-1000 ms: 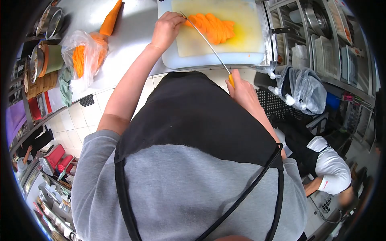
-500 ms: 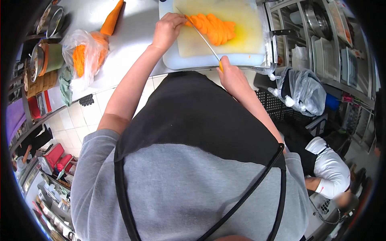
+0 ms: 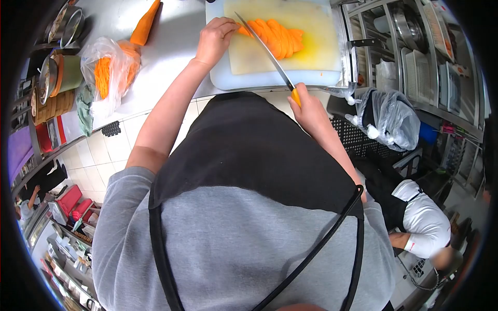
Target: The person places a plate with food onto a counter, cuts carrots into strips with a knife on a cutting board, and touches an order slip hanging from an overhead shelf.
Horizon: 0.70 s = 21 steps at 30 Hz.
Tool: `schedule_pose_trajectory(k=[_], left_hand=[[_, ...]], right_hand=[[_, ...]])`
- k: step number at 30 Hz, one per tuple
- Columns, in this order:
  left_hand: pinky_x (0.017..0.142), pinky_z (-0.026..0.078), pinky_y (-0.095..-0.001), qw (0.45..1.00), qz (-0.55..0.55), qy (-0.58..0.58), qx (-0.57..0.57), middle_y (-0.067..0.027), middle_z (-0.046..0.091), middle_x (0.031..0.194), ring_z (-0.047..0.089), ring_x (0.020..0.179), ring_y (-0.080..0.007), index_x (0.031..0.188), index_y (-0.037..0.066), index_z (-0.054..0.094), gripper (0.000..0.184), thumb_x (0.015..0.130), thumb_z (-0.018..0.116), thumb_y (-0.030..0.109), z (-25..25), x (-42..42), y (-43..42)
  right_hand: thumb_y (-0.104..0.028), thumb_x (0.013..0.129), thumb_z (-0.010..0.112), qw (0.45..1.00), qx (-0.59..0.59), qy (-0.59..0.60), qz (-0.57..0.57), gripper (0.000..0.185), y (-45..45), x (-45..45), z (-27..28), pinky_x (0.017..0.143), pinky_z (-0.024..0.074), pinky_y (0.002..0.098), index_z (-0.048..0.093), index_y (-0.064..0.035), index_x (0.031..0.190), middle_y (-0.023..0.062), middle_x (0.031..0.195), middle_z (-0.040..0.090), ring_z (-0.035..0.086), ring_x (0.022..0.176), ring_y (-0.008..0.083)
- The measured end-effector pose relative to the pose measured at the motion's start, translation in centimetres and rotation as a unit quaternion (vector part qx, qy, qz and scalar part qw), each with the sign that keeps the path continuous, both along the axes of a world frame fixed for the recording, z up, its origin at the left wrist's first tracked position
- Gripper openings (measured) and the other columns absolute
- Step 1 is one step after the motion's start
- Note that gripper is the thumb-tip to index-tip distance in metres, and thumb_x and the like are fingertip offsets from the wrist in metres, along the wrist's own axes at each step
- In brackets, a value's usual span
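Thin orange carrot slices point(image 3: 282, 40) lie overlapping in a slanting row on a yellowed cutting board point(image 3: 249, 61), which rests on a pale blue board point(image 3: 220, 78). At the left end of the row, my left hand point(image 3: 215, 39) has its fingers curled down on the carrot's end, mostly hidden under the fingertips. My right hand point(image 3: 308, 108) is closed round the yellow handle of a long knife point(image 3: 268, 52). The blade slants up and left across the carrot, its tip beyond the far side of the row, close to my left fingertips.
Left on the steel counter point(image 3: 179, 31) are a whole carrot point(image 3: 145, 23) and a plastic bag point(image 3: 116, 72) of orange shreds. Metal bowls point(image 3: 71, 28) stand further left. A second knife point(image 3: 364, 42) sits by the rack at right. Behind me at right, a person in white point(image 3: 428, 220) bends over.
My right hand and the knife have moved right and back towards me, and the blade's flat side shows more. My left hand stays almost in place.
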<state>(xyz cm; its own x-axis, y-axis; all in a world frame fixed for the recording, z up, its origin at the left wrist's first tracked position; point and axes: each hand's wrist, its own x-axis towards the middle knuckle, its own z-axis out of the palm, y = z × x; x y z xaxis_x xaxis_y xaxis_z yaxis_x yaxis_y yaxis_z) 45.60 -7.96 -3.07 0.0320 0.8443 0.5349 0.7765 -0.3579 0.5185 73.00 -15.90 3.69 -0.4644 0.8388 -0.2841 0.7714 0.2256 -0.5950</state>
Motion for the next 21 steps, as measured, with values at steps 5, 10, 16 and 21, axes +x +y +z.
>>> schedule_pose_trajectory(k=[5, 10, 16, 21], left_hand=[[0.070, 0.048, -0.0327, 1.000, -0.003, -0.004, -0.001, -0.0040, 0.062, 0.086, 0.057, 0.081, -0.0229, 0.080, 0.005, 0.066, 0.012, 0.070, 0.060, 0.003, 0.1, 0.1, 0.0], [0.070, 0.049, -0.0322, 1.000, 0.000, -0.011, -0.005, -0.0020, 0.062, 0.085, 0.057, 0.081, -0.0219, 0.080, 0.005, 0.065, 0.011, 0.071, 0.060, 0.003, 0.3, 0.3, 0.0], [0.070, 0.048, -0.0309, 1.000, -0.002, -0.013, -0.004, -0.0054, 0.063, 0.086, 0.058, 0.080, -0.0227, 0.082, 0.004, 0.065, 0.012, 0.071, 0.061, 0.002, 0.3, 0.2, -0.1], [0.070, 0.048, -0.0307, 1.000, -0.004, -0.013, -0.005, -0.0054, 0.063, 0.086, 0.058, 0.080, -0.0228, 0.082, 0.005, 0.065, 0.013, 0.071, 0.061, 0.002, -0.1, 0.1, -0.1]], right_hand=[[-0.016, 0.085, 0.049, 0.998, 0.025, -0.049, 0.003, 0.024, -0.8, 0.0, 1.2, 0.056, 0.0416, 0.0516, 0.034, -0.0025, 0.096, 0.0254, 0.065, 0.055, 0.053, 0.063, 0.0451], [-0.017, 0.085, 0.049, 0.997, 0.043, -0.062, 0.015, 0.023, -1.3, 0.2, 1.1, 0.054, 0.0418, 0.0514, 0.033, -0.0031, 0.093, 0.0252, 0.063, 0.055, 0.053, 0.061, 0.0458], [-0.015, 0.085, 0.044, 0.996, -0.023, -0.084, -0.003, 0.018, -0.9, -0.7, 0.8, 0.059, 0.0405, 0.0539, 0.033, -0.0028, 0.092, 0.0269, 0.066, 0.055, 0.052, 0.065, 0.0476], [-0.016, 0.085, 0.050, 0.998, 0.002, -0.070, 0.005, 0.024, 1.0, -2.7, -1.8, 0.058, 0.0385, 0.0526, 0.032, -0.0031, 0.094, 0.0270, 0.068, 0.055, 0.052, 0.068, 0.0474]])
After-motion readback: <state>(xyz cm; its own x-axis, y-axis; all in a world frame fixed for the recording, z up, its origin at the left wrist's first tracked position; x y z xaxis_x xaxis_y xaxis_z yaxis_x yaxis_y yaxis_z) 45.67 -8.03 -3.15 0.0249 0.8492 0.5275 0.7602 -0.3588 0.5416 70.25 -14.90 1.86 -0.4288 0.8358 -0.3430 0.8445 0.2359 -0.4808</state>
